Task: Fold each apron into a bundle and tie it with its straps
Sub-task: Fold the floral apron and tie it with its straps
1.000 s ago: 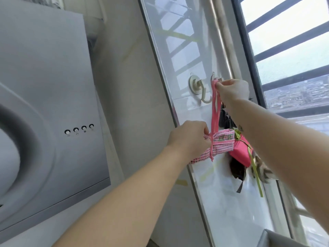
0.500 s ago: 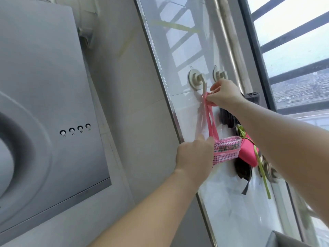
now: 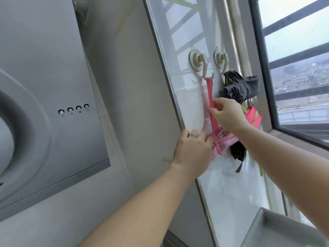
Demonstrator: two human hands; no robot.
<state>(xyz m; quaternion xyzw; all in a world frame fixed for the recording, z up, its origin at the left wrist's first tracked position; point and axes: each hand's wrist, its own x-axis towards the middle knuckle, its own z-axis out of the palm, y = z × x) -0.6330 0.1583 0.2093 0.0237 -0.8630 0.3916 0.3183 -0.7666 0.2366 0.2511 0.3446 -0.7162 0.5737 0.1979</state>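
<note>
Wall (image 3: 187,107): strap (image 3: 211,91) is hung on hook (image 3: 204,72).
Grip: bundle (image 3: 226,141) is clasped by left hand (image 3: 192,148), strap pinched by right hand (image 3: 229,114).
Risk: strap may be tugged off.

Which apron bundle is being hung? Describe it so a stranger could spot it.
Beside the window, two suction hooks sit on the white tiled wall. From the hook farther from the window a pink strap runs down to the pink checked bundle. Its neighbours are plain: a dark grey bundle, a bright pink bundle with green straps, a black bundle.
</note>
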